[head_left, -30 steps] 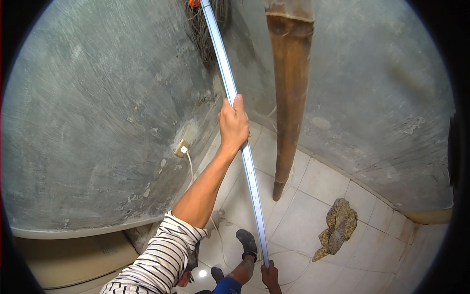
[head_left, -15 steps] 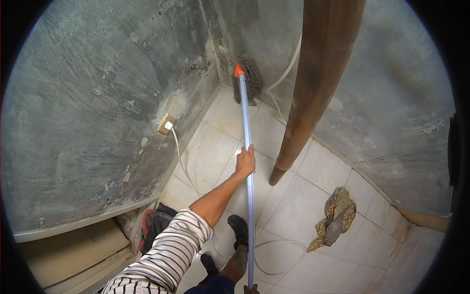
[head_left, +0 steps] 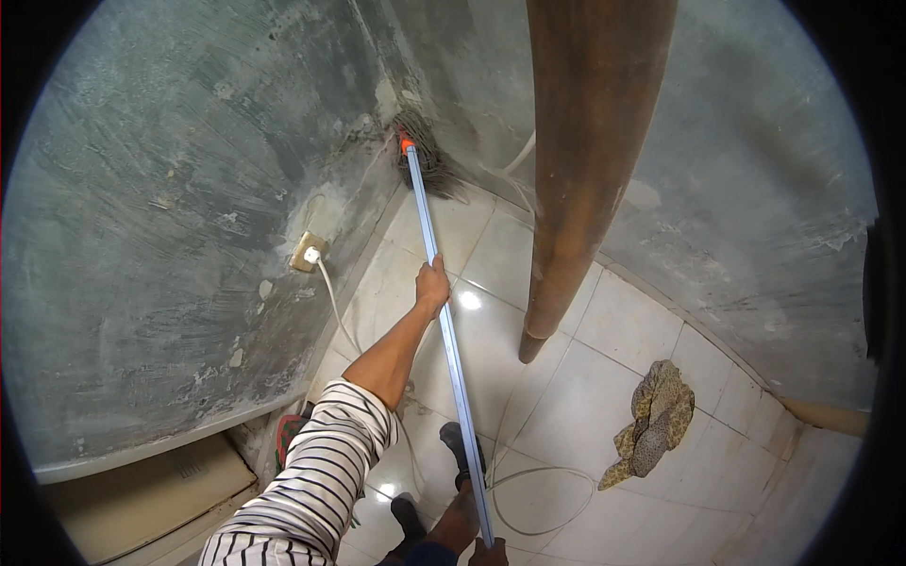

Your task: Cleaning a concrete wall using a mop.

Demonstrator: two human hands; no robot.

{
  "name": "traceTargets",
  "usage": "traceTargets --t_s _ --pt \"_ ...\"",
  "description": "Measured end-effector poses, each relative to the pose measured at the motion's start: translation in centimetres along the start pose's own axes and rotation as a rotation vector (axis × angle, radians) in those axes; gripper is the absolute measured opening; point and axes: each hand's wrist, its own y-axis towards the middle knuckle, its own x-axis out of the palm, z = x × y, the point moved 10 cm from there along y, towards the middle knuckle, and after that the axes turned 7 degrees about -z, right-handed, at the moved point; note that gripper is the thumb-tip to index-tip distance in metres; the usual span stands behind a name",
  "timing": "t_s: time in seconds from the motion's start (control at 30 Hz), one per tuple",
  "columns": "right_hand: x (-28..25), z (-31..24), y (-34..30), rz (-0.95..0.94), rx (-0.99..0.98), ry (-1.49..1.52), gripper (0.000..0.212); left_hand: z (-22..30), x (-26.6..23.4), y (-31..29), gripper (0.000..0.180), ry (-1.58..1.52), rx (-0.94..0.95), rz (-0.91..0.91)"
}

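Observation:
A mop (head_left: 440, 321) with a long pale-blue handle reaches from the lower edge up to the far corner. Its dark grey string head (head_left: 427, 162), joined by an orange socket, presses into the corner where the two walls meet the tiles. My left hand (head_left: 433, 286) is closed round the handle about midway, arm stretched forward in a striped sleeve. Low in the picture, my right hand (head_left: 488, 553) grips the handle near its end; the picture's edge cuts part of it off.
A thick brown post (head_left: 590, 179) stands right of the mop. A white cable (head_left: 340, 316) runs from a wall socket (head_left: 308, 252) across the tiles and loops near my feet. A crumpled patterned cloth (head_left: 656, 420) lies at right. A cream cabinet-like box (head_left: 142, 491) sits lower left.
The mop head has moved left, deeper into the corner, with its strings spread out. My left hand has gone left with the handle, which now slants more; my right hand has shifted slightly right.

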Motion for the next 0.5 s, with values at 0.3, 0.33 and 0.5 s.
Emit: traceTargets --t_s 0.3,0.33,0.5 --pt "-1.2 7.9 -3.9 0.067 0.125 0.001 0.027 -3.2 11.0 -8.3 0.052 -0.054 -0.072 -0.291" --pt "0.0 7.0 -3.2 0.034 0.105 0.035 0.028 -3.8 9.6 -7.0 0.052 -0.035 -0.062 -0.243" --pt "4.8 3.7 -1.3 -0.054 0.08 0.159 0.038 -2.0 4.6 -3.7 0.046 -0.014 0.034 -0.176"
